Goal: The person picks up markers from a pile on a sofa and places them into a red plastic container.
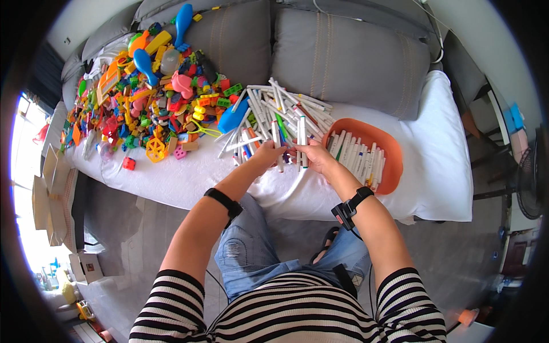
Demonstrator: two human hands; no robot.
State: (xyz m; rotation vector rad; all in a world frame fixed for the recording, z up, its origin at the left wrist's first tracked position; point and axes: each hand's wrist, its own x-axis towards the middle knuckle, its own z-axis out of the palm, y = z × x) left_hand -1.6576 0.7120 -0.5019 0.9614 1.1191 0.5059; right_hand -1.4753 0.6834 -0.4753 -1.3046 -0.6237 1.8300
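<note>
My left hand [268, 155] is closed on a white marker pen [276, 133] with a reddish-brown end, held nearly upright. In my right hand [315, 154] are white marker pens [303, 128], at least two side by side, one with green ends. The two hands almost meet in front of a loose heap of white marker pens [261, 103] on the white sofa cover. Just right of my right hand, an orange plastic tub [396, 158] holds several marker pens [356, 156] lying roughly parallel. Fingertips of both hands are partly hidden.
A large pile of colourful toys and building blocks [141, 103] covers the sofa's left part. A blue plastic toy [233, 115] lies between that pile and the pens. Grey cushions [347, 60] line the back. A red block [128, 163] lies near the front edge.
</note>
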